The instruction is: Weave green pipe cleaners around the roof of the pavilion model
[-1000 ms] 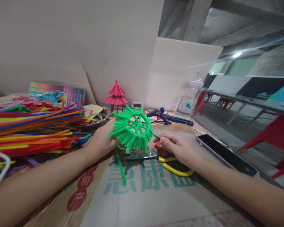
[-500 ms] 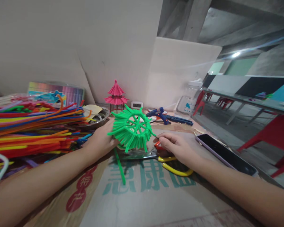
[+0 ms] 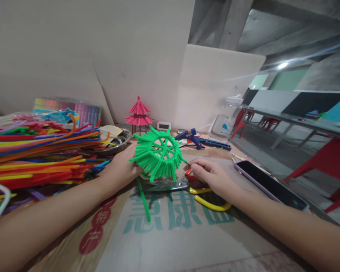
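Observation:
A green pipe-cleaner piece (image 3: pixel 155 160), a fringed flaring ring with crossing spokes in its opening, is held up above the work surface. My left hand (image 3: pixel 123 166) grips its left side; the fingers are mostly hidden behind it. At the ring's right edge, my right hand (image 3: pixel 205 170) pinches a thin dark stem that reaches the green fringe; I cannot tell its exact kind. Below lie scissors (image 3: pixel 175 186) with yellow handles, and a loose green pipe cleaner (image 3: pixel 144 202) slants downward. Something orange-red (image 3: pixel 188 173) shows by my right fingertips.
Bundles of coloured pipe cleaners (image 3: pixel 39 147) fill the left, before a marker set (image 3: pixel 85 113) and a metal bowl (image 3: pixel 121 141). Behind stand a pink pagoda (image 3: pixel 138 115), a small clock (image 3: pixel 164 125), a blue glue gun (image 3: pixel 191 138) and a bottle (image 3: pixel 222 121). A phone (image 3: pixel 269 185) lies right.
Almost nothing differs. Both hands and the green piece stay in place, with at most a slight shift of my right fingertips.

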`<state>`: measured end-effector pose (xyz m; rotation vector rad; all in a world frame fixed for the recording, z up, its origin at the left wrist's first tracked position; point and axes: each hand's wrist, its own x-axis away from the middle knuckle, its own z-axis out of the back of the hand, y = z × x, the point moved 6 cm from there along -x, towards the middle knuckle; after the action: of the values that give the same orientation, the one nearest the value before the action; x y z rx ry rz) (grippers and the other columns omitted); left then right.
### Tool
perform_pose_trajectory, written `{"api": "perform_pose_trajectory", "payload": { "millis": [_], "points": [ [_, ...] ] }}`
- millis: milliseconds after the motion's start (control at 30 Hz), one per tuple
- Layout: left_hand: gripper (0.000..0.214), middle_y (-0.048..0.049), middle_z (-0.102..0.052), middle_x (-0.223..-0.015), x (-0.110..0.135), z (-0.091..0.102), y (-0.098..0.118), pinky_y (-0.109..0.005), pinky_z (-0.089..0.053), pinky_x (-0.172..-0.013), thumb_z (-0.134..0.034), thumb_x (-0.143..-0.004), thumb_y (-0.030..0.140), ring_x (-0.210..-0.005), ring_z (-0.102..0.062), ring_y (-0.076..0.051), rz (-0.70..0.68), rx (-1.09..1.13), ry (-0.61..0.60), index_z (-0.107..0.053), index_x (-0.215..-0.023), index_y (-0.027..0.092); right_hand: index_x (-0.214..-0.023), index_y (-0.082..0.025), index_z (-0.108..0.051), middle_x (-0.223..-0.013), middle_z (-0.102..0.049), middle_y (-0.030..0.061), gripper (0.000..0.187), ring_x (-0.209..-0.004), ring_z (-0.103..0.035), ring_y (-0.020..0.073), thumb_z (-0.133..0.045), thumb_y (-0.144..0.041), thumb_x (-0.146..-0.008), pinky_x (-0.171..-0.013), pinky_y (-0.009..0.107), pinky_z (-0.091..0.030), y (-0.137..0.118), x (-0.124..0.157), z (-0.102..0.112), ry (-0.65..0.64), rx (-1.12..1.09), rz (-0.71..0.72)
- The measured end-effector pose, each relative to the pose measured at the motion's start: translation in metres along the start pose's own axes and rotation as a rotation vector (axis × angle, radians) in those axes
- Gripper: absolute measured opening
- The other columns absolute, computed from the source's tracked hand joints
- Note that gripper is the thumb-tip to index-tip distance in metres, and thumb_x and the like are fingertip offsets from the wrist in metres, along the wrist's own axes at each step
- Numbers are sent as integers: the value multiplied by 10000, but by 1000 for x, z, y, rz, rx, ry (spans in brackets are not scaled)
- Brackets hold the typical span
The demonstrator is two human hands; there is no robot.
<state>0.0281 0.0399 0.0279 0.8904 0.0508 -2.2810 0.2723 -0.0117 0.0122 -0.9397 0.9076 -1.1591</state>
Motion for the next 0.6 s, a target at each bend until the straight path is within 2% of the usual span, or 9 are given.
{"api": "perform_pose_trajectory", "payload": {
  "millis": [100, 300, 500, 600],
  "points": [
    [453, 4, -534, -1486, -1, 1, 3, -383, -477, -1104, -456, -997, 338, -1316, -546, -259, -13, -3, 4, -518, -1445, 350, -901, -183, -723, -717, -610, 7, 386, -652, -657, 167, -613, -547, -837, -591, 280, -564, -1, 0, 0, 5, -16, 5],
    [448, 3, -540, -1476, 0, -1, 0, -380, -487, -1085, -451, -1002, 341, -1299, -556, -243, -13, -1, 0, -512, -1446, 352, -814, -195, -709, -748, -650, 21, 318, -688, -665, 184, -587, -486, -855, -609, 289, -558, -3, 0, 0, 7, 45, 29],
    [382, -20, -608, -1393, 0, -2, -2, -394, -523, -1034, -471, -986, 362, -1273, -570, -260, 14, 3, -11, -610, -1335, 298, -835, -192, -676, -651, -583, -4, 280, -569, -540, 137, -602, -461, -858, -535, 256, -458, -3, 2, -7, -74, 32, 40],
    [378, -9, -606, -1395, 0, -1, -2, -388, -523, -1031, -471, -989, 357, -1268, -573, -254, 19, 11, 1, -608, -1339, 318, -864, -189, -682, -701, -582, 0, 314, -607, -574, 146, -599, -491, -845, -561, 265, -492, -2, 1, -4, -34, 16, 27]
  ]
}}
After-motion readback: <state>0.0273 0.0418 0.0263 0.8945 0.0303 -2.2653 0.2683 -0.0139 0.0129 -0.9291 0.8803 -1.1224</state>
